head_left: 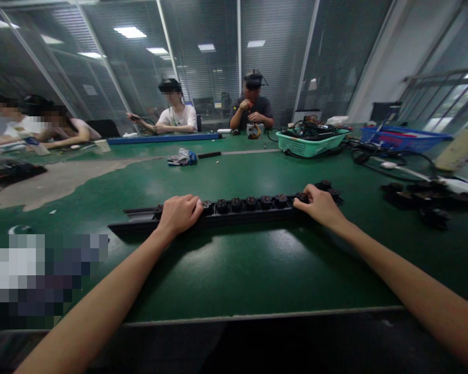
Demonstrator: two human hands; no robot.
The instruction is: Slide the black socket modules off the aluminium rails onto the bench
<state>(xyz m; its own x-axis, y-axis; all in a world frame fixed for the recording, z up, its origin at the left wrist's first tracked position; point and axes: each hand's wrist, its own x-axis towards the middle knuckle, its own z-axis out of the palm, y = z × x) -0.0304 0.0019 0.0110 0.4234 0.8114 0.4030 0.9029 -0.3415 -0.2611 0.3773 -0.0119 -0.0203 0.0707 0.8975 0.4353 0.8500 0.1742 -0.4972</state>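
A long black rail (132, 227) lies crosswise on the green table, with a row of black socket-like modules (250, 202) seated along its channel. Over the rail's left part, my left hand (178, 213) is closed, its fingers curled across the far side and the thumb near one module. My right hand (317, 205) pinches a black module (302, 197) at the rail's right end between thumb and fingers. Just beyond that hand, a few more black modules (325, 185) sit close to the rail; the hand partly hides them.
Loose black modules (417, 197) lie in a group at the right. Farther back stand a green basket (304, 146) of cables and a blue basket (405, 140). A glove (182, 157) rests mid-table. Several people sit around the far and left sides.
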